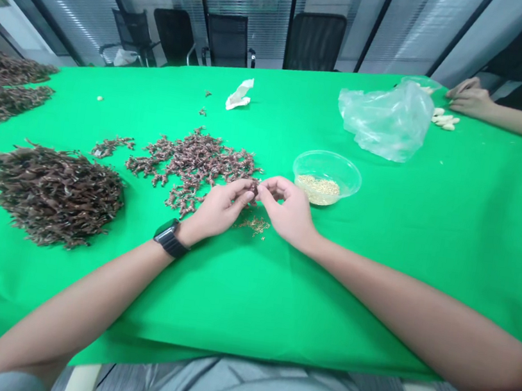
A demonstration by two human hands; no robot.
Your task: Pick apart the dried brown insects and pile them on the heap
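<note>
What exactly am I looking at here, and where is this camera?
No machine here: this is one camera worn on a person's head, looking down at their own bare hands. The left hand and right hand meet over a green tablecloth, pinching a small brown dried sprig. Nearby lie a heap of sprigs, loose seeds, and a clear bowl of pale seeds. Another person's hand is at the far end.
</note>
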